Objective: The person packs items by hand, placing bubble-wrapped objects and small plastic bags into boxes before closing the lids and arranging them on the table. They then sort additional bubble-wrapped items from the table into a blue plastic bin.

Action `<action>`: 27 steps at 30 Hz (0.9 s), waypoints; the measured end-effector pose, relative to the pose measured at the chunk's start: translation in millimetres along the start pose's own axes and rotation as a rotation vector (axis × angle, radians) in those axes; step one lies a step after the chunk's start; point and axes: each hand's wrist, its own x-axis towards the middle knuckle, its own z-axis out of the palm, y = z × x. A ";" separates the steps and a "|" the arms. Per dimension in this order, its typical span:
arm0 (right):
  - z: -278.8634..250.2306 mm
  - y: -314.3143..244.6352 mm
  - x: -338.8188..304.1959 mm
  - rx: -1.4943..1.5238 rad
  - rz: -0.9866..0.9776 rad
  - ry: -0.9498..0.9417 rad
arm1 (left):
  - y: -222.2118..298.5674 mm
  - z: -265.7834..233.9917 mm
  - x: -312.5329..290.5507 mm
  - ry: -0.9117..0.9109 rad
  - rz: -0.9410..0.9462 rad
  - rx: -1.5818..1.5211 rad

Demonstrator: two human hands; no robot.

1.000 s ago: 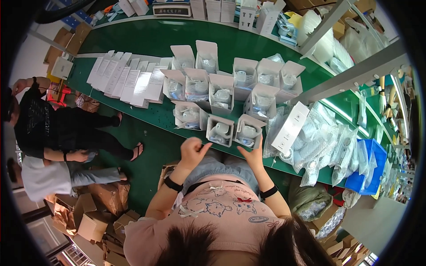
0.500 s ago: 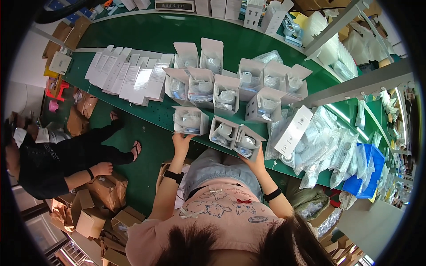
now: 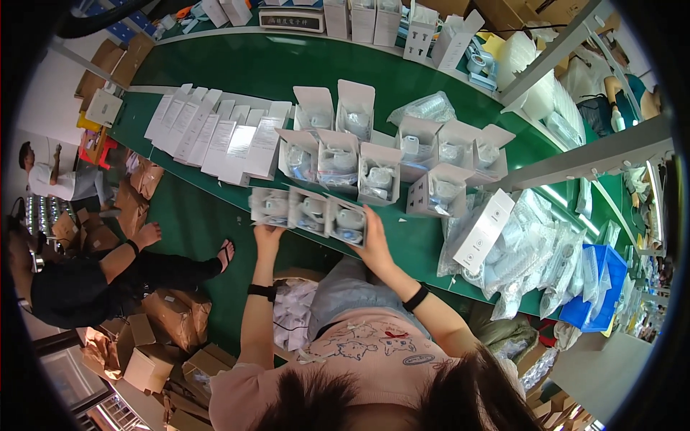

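Three open white boxes [image 3: 310, 214] stand pressed side by side in a row at the near edge of the green table. Each holds a bagged white-and-blue device. My left hand [image 3: 268, 237] is closed on the left end of the row, its fingertips partly hidden beneath the box. On the right end, my right hand [image 3: 375, 243] presses with its fingers along the side of the last box. Just beyond the row, several more open boxes [image 3: 379, 172] with bagged devices stand on the table.
Closed white boxes [image 3: 223, 140] lie in an overlapping row at the left. Bubble-wrapped items [image 3: 517, 237] are heaped at the right, with a white box [image 3: 484, 228] on them and a blue bin [image 3: 600, 287] beside. A person [image 3: 93, 273] is at the left near cardboard cartons [image 3: 151, 366].
The left box, apart before, is now against the other two. My hands have come closer together and the row has shifted left. The person at the left has moved an arm and leg.
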 end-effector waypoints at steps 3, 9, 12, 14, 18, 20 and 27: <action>28.1 -4.6 15.9 0.006 0.030 0.080 | 0.7 -19.1 19.7 0.002 -0.019 0.044; 7.1 -9.0 2.9 0.065 0.025 -0.050 | 18.1 -17.8 23.2 -0.016 0.021 -0.140; -40.7 -15.4 -4.3 0.006 0.049 -0.208 | 39.9 -42.7 29.6 -0.184 -0.060 0.352; -85.6 -26.1 -3.7 0.110 -0.033 -0.188 | 113.6 -40.3 35.7 -0.281 0.222 0.910; -165.3 -46.9 6.2 0.029 -0.067 0.291 | 247.1 -43.5 58.5 -0.136 0.207 1.139; -196.9 -80.0 18.7 0.035 -0.072 0.441 | 317.4 -31.3 68.4 -0.070 0.337 1.209; -217.9 -141.0 122.5 -0.549 -0.385 0.075 | 271.7 131.0 222.9 -0.779 0.977 0.930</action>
